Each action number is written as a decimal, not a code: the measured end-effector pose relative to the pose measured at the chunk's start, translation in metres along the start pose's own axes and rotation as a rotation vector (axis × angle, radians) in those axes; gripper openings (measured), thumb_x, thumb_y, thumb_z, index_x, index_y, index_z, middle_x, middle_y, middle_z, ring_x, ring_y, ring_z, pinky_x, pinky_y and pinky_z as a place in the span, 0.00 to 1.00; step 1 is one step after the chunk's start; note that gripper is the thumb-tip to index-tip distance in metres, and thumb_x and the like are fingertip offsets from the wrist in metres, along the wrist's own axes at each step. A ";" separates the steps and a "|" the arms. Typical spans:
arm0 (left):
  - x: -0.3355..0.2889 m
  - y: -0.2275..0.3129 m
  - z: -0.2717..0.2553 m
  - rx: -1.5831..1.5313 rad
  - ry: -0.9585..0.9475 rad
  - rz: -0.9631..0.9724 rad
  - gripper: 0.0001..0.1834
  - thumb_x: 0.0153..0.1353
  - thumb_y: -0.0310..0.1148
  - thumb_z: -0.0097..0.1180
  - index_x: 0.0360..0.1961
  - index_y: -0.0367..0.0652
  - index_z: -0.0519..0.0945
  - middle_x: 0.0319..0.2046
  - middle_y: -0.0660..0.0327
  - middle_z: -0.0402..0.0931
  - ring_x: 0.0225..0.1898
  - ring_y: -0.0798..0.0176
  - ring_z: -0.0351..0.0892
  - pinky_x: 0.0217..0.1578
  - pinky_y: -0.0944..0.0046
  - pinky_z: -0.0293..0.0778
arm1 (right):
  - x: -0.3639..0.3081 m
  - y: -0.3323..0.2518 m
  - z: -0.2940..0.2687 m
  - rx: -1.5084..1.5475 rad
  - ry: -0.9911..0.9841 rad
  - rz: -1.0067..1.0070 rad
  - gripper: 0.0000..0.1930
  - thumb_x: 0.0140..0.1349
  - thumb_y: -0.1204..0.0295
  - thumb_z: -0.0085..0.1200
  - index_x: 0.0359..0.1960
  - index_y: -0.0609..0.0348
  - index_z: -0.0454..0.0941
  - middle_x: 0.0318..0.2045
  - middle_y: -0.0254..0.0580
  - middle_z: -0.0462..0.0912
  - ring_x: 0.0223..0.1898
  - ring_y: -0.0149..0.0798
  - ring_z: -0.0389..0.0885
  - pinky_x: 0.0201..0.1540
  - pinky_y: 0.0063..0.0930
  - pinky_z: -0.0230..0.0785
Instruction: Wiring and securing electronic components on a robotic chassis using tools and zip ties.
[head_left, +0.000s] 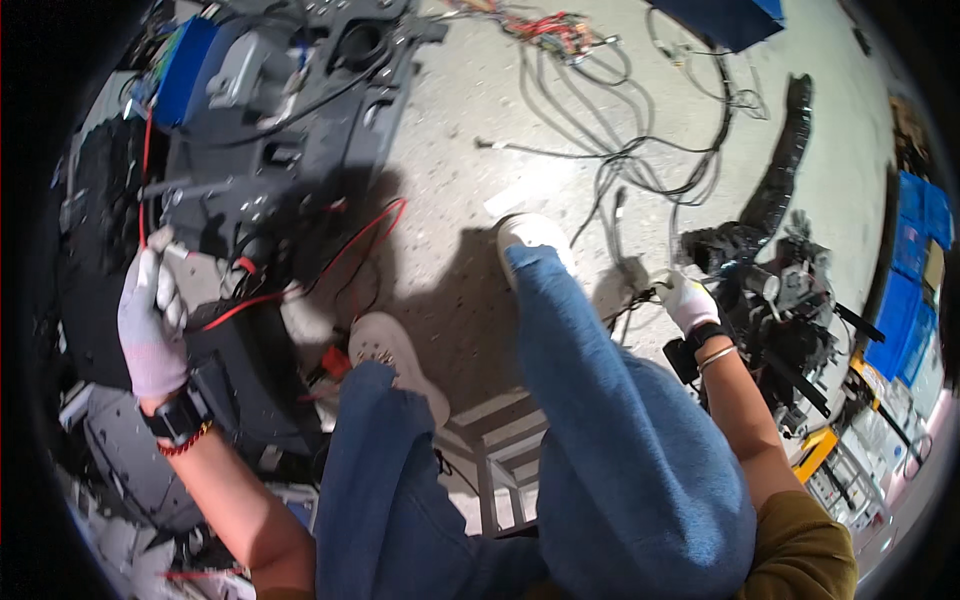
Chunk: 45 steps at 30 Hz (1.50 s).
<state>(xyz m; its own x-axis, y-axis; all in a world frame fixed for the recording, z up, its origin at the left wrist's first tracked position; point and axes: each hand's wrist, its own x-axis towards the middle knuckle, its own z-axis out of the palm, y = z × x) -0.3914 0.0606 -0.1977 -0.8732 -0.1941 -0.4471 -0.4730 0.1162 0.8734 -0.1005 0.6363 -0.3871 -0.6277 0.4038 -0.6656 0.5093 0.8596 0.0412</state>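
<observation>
My left hand, in a white glove, is raised at the left with its fingers pinched on a thin red wire. That wire runs up from the fingertips to a blue box. A small pale piece sits at the same fingertips; its kind is unclear. Beside this hand, another red wire loops over the black frame. At the right, my gloved right hand is closed around thin dark cables just above the floor, its grip partly hidden.
Long black cables sprawl over the grey floor, ending in a coloured wire bundle. A wrapped black harness and dark machine parts lie at the right, before blue bins. A metal stool frame stands beneath me.
</observation>
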 end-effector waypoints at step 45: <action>-0.026 -0.019 -0.013 0.222 -0.191 -0.077 0.21 0.74 0.37 0.40 0.64 0.40 0.68 0.21 0.74 0.63 0.13 0.82 0.50 0.12 0.77 0.47 | -0.114 0.073 0.117 0.289 -0.628 0.405 0.30 0.61 0.41 0.47 0.40 0.59 0.84 0.42 0.55 0.84 0.46 0.55 0.82 0.50 0.45 0.72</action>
<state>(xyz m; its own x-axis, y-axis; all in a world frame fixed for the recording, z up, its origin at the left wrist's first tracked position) -0.3582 0.0502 -0.2002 -0.8298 -0.0265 -0.5574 -0.5349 0.3224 0.7810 0.0772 0.6164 -0.3955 0.0439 0.3416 -0.9388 0.8129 0.5340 0.2323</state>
